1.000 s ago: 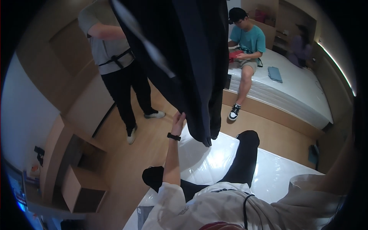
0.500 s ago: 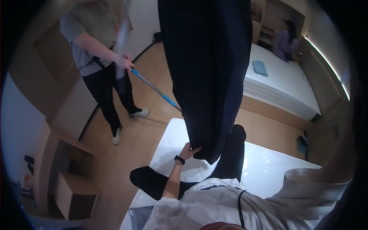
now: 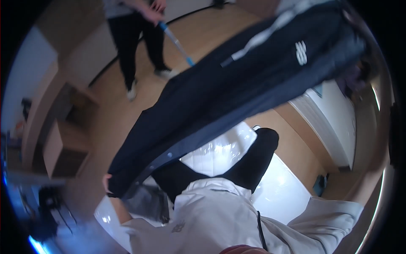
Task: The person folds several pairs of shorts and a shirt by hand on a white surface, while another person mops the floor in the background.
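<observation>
A pair of dark navy track pants (image 3: 220,93), with a white drawstring and a small white emblem, is stretched slantwise in front of me. At its lower-left end, my left hand (image 3: 107,183) is closed on the fabric, mostly hidden behind it. My right arm is raised along the right rim, and my right hand (image 3: 352,21) grips the waist end at the upper right; it is dim and blurred. Small round snaps show along the lower edge. Beneath the pants are my black-clad legs (image 3: 253,163), bent on a plastic-wrapped white mattress (image 3: 281,192).
Beside my left arm lies grey folded fabric (image 3: 148,201). Across the wood floor (image 3: 114,122), a person (image 3: 131,42) holds a pole with blue grips (image 3: 175,42). A wooden box-shaped unit (image 3: 63,148) stands left. Another white mattress (image 3: 332,114) is at right, with a person beyond it.
The pants swung from hanging vertically to slanting across the view. My left hand moved left and down with its end; the waist end came into view at upper right. My view shifted.
</observation>
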Tool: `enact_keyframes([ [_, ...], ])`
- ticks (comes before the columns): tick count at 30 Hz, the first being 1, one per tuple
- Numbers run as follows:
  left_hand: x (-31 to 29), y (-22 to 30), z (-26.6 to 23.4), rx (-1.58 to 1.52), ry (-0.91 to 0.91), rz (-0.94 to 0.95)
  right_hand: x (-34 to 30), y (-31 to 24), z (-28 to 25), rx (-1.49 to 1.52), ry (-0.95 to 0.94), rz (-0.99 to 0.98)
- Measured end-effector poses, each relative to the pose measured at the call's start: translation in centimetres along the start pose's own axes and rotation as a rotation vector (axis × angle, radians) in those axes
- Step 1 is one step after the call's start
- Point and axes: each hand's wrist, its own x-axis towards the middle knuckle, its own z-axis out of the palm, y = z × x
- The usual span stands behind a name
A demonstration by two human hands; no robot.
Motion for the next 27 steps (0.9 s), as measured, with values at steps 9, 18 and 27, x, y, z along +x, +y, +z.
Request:
enact_keyframes([
  [9,-19.0,-2.1,-13.1,1.107,0.612,0.409,-23.6,18.4,34.6,0.612,-0.578,0.949],
  [18,-16.2,-8.7,-6.7,-0.050,0.684,-0.144,-36.0,18.2,44.9,0.537,-0.479,1.071],
  [27,-19.2,2.0,-0.6,0.471,1.038,0.144,-35.2,13.4,46.7,0.835,-0.317,1.250],
])
